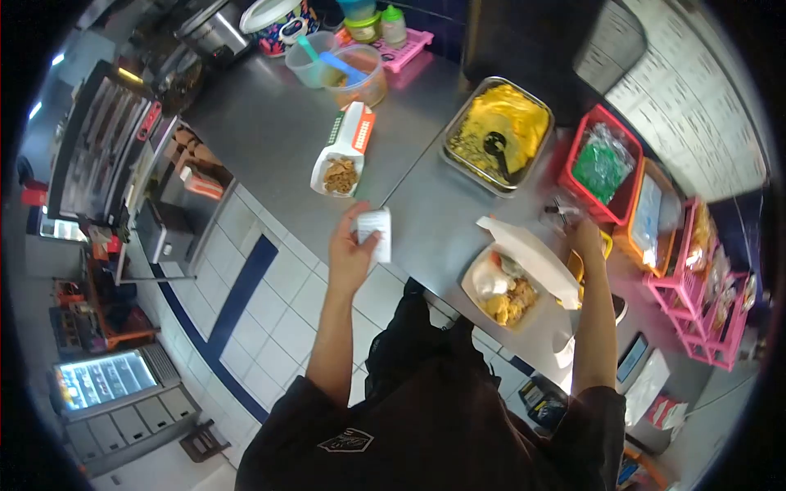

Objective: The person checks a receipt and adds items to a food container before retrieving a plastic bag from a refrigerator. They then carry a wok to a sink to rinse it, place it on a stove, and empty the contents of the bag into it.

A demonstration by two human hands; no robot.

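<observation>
My left hand (350,252) holds a small white printed paper (376,233) between thumb and fingers, over the counter's front edge. Just beyond it stands an open white, green and orange carton (350,146) with brown shredded food inside. On the right, my right hand (585,242) reaches beside the red basket, near a small dark and clear item (560,213); its fingers are too blurred to tell what they hold, if anything. Below it, an open white box (524,260) contains food and a white cup. A metal tray (514,193) of yellow food with a black spoon lies between the cartons.
Plastic tubs (368,92) and a pink rack (409,51) stand at the back. Along the right are a red basket (629,196), an orange basket (667,245), pink baskets (696,327) and a phone (632,357). A fridge (106,380) is at far left.
</observation>
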